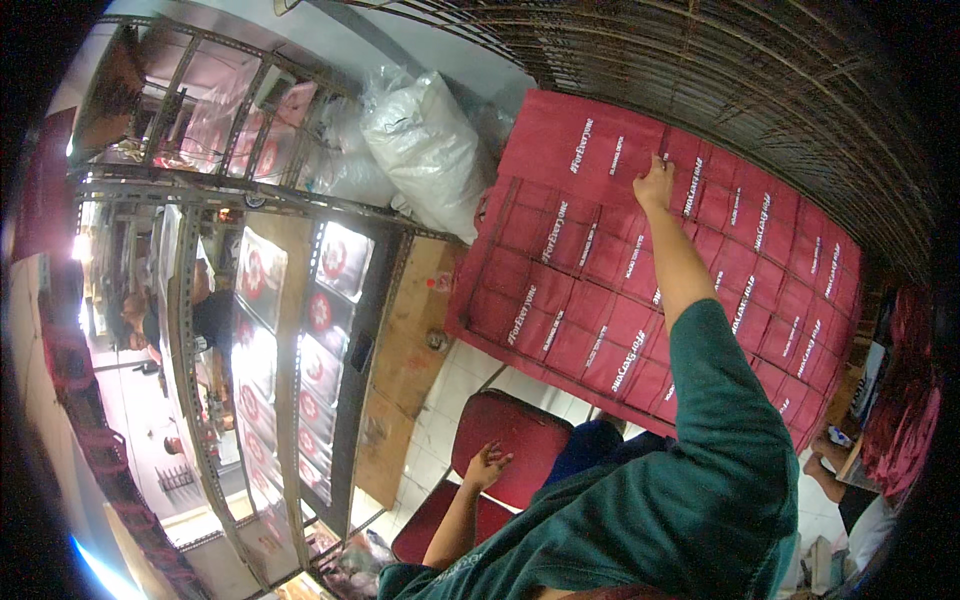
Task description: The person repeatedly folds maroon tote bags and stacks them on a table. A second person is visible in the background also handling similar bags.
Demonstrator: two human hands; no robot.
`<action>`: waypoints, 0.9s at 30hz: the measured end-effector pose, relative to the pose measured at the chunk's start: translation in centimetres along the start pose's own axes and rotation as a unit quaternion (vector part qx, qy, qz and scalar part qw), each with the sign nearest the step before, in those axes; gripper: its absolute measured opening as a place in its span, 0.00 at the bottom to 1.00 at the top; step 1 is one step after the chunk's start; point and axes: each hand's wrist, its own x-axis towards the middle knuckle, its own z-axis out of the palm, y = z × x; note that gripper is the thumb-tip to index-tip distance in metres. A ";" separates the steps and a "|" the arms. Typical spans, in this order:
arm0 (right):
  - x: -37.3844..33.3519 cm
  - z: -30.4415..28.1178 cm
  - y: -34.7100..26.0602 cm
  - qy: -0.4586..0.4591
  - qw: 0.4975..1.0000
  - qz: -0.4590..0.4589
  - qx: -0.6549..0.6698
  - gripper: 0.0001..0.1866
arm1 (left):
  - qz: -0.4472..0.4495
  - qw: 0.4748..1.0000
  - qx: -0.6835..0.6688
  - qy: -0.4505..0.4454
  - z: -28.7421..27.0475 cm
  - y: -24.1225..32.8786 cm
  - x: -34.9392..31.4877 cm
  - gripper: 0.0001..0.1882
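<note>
Flat dark red fabric pieces (540,235) with white print lie in overlapping rows over a wide table. My right hand (655,185) reaches across them to the far part of the spread. Its fingertips touch the fabric beside a seam or overlapping edge, with the index finger stretched out. I cannot make out anything held in it. Lower down, my left hand (487,467) hovers in front of a red chair (515,445), its fingers apart and nothing in them.
A wire rack (760,70) runs along the far side of the table. Stuffed white plastic sacks (425,135) stand at its left corner. Metal shelving (285,200) with plastic-wrapped packs fills the left. On the right, another person's bare foot (825,470) shows near bundled red fabric (900,430).
</note>
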 end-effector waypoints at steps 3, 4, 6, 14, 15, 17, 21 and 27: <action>-3.4 -3.8 -2.4 0.017 0.995 -0.077 0.061 0.32 | 0.007 1.000 0.015 0.005 0.8 1.7 -1.3 0.35; -5.5 -5.5 -3.4 0.027 0.990 -0.108 0.091 0.31 | 0.010 1.000 0.003 -0.004 1.1 -0.2 0.1 0.37; -10.3 -10.0 -5.7 -0.012 0.961 -0.171 0.215 0.29 | 0.011 1.000 0.005 -0.020 1.9 -1.1 1.0 0.38; -24.2 -34.9 -13.6 0.222 0.636 -0.505 0.540 0.53 | 0.097 0.994 0.042 0.037 5.7 -6.1 3.4 0.34; -25.8 -38.7 -15.1 0.241 0.565 -0.546 0.570 0.51 | 0.105 0.993 0.054 0.024 6.2 -3.9 1.9 0.34; -28.7 -45.7 -17.5 0.271 0.426 -0.593 0.627 0.46 | 0.113 0.991 0.063 0.016 6.8 -2.9 -0.2 0.33; -35.0 -57.0 -16.0 0.327 0.286 -0.637 0.637 0.34 | 0.120 0.976 0.180 0.003 11.0 0.4 -3.2 0.30; -45.4 -65.1 -7.9 0.348 0.296 -0.657 0.599 0.28 | 0.309 0.925 0.198 -0.102 17.5 -3.7 2.2 0.33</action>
